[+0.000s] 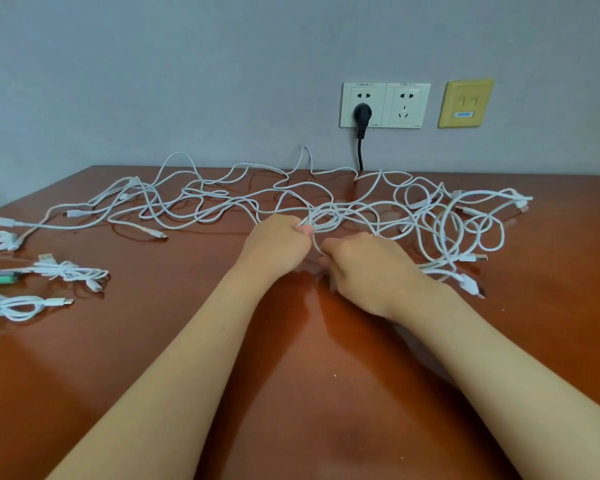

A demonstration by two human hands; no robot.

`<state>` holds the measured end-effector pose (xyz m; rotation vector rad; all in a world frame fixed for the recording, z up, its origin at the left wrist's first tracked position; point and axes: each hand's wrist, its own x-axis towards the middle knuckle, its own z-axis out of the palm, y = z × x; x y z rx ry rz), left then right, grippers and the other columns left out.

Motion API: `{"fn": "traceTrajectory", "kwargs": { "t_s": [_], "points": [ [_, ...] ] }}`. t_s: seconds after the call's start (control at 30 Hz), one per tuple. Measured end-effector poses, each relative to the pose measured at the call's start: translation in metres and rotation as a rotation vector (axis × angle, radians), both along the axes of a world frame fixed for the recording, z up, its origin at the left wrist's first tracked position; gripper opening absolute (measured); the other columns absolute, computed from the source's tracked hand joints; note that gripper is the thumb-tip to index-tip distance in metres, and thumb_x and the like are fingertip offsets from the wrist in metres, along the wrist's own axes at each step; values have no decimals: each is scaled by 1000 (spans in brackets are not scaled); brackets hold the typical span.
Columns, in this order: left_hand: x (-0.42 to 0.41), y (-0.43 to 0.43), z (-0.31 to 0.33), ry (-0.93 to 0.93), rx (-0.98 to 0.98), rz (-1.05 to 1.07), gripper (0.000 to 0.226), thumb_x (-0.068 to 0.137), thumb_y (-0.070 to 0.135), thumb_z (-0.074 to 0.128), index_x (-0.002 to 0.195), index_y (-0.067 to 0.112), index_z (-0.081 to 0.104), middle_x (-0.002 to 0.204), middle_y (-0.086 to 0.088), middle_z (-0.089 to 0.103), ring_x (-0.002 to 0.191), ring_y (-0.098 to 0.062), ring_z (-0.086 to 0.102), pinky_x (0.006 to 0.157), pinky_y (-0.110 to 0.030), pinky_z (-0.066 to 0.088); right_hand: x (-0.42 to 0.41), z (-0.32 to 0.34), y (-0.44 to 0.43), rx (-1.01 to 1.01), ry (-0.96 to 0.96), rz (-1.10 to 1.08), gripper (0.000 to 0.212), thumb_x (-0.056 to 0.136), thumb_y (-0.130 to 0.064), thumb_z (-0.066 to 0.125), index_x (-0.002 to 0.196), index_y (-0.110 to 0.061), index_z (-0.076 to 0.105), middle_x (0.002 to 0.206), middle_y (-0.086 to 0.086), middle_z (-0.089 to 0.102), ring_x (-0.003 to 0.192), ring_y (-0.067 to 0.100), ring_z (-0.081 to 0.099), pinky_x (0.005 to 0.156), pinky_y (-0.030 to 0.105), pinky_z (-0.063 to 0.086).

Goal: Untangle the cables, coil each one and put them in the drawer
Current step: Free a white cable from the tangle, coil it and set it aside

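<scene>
Cables (222, 202) sprawl left-right; left hand (274, 249), right hand (359, 270) grip them.

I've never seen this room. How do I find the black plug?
Look at the grey wall behind the brown table. Left of the yellow plate is a white socket panel. The black plug sits in its left half, the only black thing there; all the cables on the table are white.

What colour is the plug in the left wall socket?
Black. The plug shows best in the head view.
</scene>
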<state>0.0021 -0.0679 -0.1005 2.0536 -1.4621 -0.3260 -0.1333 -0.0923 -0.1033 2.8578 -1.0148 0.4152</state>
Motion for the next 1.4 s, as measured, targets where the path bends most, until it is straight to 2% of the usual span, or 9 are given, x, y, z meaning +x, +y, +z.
{"fn": "traceTrajectory", "kwargs": {
  "t_s": [0.1,0.27,0.6,0.73,0.83,0.9,1.1,1.23,1.4],
  "points": [
    [-1,2,-1,-136,99,-28,29,96,24,42,68,15,41,81,-3,47,92,-27,47,74,-30,33,-3,8,3,-140,18,23,30,100,-31,34,125,-26,49,122,1,56,113,26,54,70,29,27],
    [-3,7,6,-259,209,-211,21,95,22,39,78,16,49,87,-4,48,87,-23,45,76,-32,38,-11,13,-2,-207,-112,-12,24,97,-34,41,110,-25,60,110,-4,56,108,22,54,69,30,33],
    [-2,10,6,7,257,-569,31,98,15,42,69,21,49,61,7,44,45,1,41,47,-9,30,-19,15,-18,442,-696,-68,14,64,-29,81,63,-26,67,57,-12,62,53,-2,52,57,16,40],
    [-11,15,4,234,190,-714,25,101,13,38,78,14,49,60,6,42,47,0,35,48,-8,31,-33,16,-25,964,-828,-26,16,74,-8,70,63,-18,67,52,-7,63,48,6,54,48,17,42],
    [-15,13,6,341,82,-725,27,100,11,37,76,15,48,63,2,42,48,-4,33,48,-12,30,-40,8,-34,1149,-893,-34,38,87,4,49,62,-17,69,52,-1,51,43,6,35,41,15,22],
    [-11,12,8,413,-6,-661,28,101,10,35,75,15,46,62,0,39,44,-1,31,45,-11,27,-37,4,-37,1185,-936,-17,27,91,0,48,72,-12,64,53,-2,47,37,2,27,34,11,14],
    [-5,6,7,411,-138,-356,31,101,18,37,72,19,47,61,4,41,39,-2,31,42,-13,27,-18,4,-28,818,-769,-54,26,92,-22,55,69,-13,62,51,3,41,35,4,30,39,17,27],
    [-4,-3,1,320,-189,-168,23,98,23,42,79,18,52,69,2,49,61,-18,42,58,-28,32,-8,2,-15,195,-342,-141,26,95,-36,47,80,-21,62,76,7,61,82,26,56,67,32,37],
    [2,-1,1,238,-219,3,13,97,26,47,95,15,40,93,-6,58,84,-20,47,68,-26,28,-2,7,5,-19,-198,-43,29,98,-35,34,97,-17,56,103,6,64,101,30,54,68,31,27]
  ]
}}
